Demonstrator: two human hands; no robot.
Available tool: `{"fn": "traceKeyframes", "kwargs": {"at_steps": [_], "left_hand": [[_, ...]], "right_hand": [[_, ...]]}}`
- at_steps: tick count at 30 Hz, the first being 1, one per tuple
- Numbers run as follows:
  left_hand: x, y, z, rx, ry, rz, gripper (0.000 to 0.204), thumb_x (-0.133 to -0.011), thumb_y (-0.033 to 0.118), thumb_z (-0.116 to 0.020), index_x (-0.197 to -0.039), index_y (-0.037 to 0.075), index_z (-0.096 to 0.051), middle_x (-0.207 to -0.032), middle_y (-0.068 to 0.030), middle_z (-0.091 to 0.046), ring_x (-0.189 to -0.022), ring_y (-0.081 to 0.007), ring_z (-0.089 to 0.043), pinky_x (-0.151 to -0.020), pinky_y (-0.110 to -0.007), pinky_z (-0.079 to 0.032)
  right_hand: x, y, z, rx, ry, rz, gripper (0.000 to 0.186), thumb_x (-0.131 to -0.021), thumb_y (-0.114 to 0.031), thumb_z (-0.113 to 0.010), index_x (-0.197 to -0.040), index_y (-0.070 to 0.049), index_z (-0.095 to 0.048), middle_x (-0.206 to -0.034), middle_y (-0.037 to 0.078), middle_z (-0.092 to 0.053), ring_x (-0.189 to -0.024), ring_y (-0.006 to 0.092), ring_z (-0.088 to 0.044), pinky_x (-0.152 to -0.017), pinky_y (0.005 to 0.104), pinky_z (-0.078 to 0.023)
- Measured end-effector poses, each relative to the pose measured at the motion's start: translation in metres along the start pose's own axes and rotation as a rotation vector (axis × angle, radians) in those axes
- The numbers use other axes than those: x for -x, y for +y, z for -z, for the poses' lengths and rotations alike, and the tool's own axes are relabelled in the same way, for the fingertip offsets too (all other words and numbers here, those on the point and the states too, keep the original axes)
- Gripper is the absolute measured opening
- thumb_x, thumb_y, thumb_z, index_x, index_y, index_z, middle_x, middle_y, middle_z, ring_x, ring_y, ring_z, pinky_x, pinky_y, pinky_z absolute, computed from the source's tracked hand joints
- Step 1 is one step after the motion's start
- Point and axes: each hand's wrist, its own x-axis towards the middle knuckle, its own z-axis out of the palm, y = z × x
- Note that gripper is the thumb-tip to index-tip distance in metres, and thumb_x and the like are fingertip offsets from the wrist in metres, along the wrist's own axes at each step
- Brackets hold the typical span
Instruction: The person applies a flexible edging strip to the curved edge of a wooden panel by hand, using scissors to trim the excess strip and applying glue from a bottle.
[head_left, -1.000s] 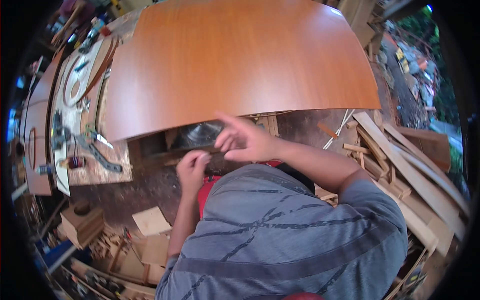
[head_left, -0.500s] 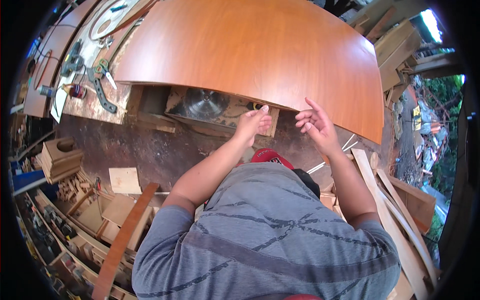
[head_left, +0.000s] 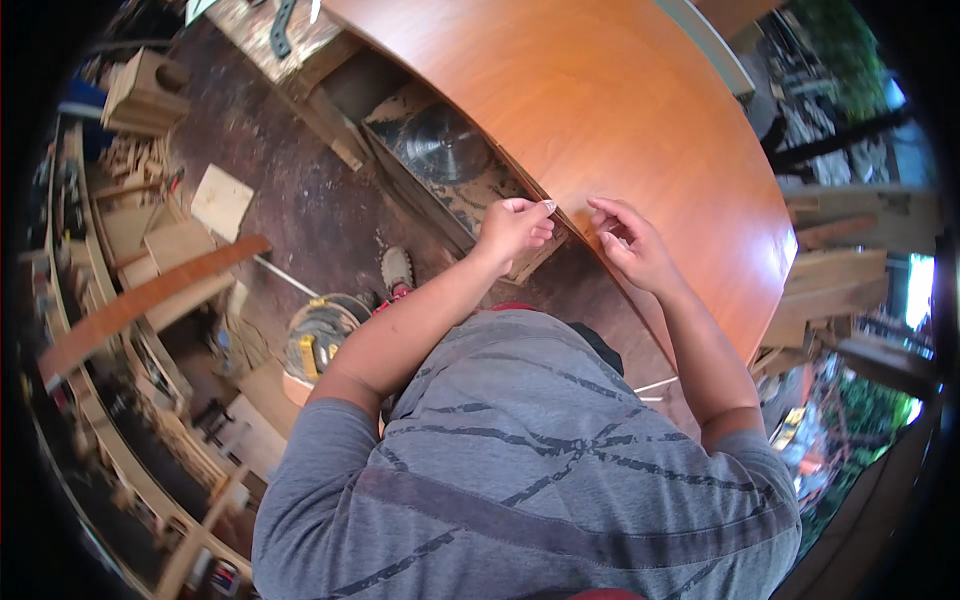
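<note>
My left hand is up by the near edge of a large orange-brown wooden panel. Its thumb and forefinger press together; anything between them is too small to make out. Just right of it, over the panel, my right hand is half curled with thumb and fingers apart, holding nothing. A gap separates the two hands. Below the panel's edge, left of my hands, a round saw blade shows in a dusty wooden saw table, partly covered by the panel.
A workbench with a dark curved tool stands at the far left. On the left floor are a wooden box, a light board, a long brown strip and a yellow-grey power tool. Stacked boards lie at the right.
My view has turned to the right, so the panel and saw table appear slanted. My left thumb and forefinger have come together, and my right fingers have curled more.
</note>
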Motion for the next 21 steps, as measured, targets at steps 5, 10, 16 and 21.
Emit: {"fn": "traceKeyframes", "kwargs": {"at_steps": [5, 10, 16, 21], "left_hand": [[0.008, -0.009, -0.001, 0.057, 0.085, -0.029, 0.027, -0.084, 0.027, -0.068, -0.086, 0.001, -0.063, -0.077, -0.008, -0.066, -0.067, -0.0133, -0.063, -0.059, -0.024, -0.051], [0.011, -0.013, -0.003, -0.001, 0.115, -0.125, 0.028, -0.083, 0.026, -0.068, -0.087, -0.002, -0.064, -0.078, -0.0085, -0.066, -0.067, -0.0129, -0.063, -0.06, -0.024, -0.052], [0.015, -0.012, -0.002, -0.086, 0.135, -0.129, 0.03, -0.084, 0.027, -0.066, -0.093, -0.002, -0.065, -0.083, -0.01, -0.067, -0.073, -0.0141, -0.064, -0.064, -0.025, -0.052], [0.017, -0.012, -0.001, -0.113, 0.134, -0.15, 0.031, -0.083, 0.026, -0.067, -0.091, -0.003, -0.065, -0.082, -0.0103, -0.067, -0.071, -0.0143, -0.064, -0.062, -0.025, -0.052]], "right_hand": [[-0.026, 0.008, 0.011, 0.229, -0.246, 0.155, 0.04, -0.078, 0.005, -0.049, -0.116, -0.005, -0.058, -0.091, 0.007, -0.052, -0.08, 0.0151, -0.053, -0.07, 0.0259, -0.045], [-0.041, 0.004, 0.013, 0.377, -0.364, 0.324, 0.038, -0.074, 0.007, -0.047, -0.108, -0.004, -0.061, -0.087, 0.011, -0.053, -0.078, 0.0224, -0.055, -0.069, 0.0298, -0.046], [-0.049, -0.004, 0.014, 0.525, -0.522, 0.343, 0.039, -0.07, 0.008, -0.048, -0.105, -0.003, -0.063, -0.089, 0.013, -0.054, -0.083, 0.0272, -0.055, -0.072, 0.034, -0.047], [-0.053, -0.005, 0.012, 0.665, -0.622, 0.365, 0.04, -0.07, 0.005, -0.052, -0.107, -0.005, -0.063, -0.091, 0.013, -0.053, -0.088, 0.0294, -0.054, -0.076, 0.0363, -0.047]]}}
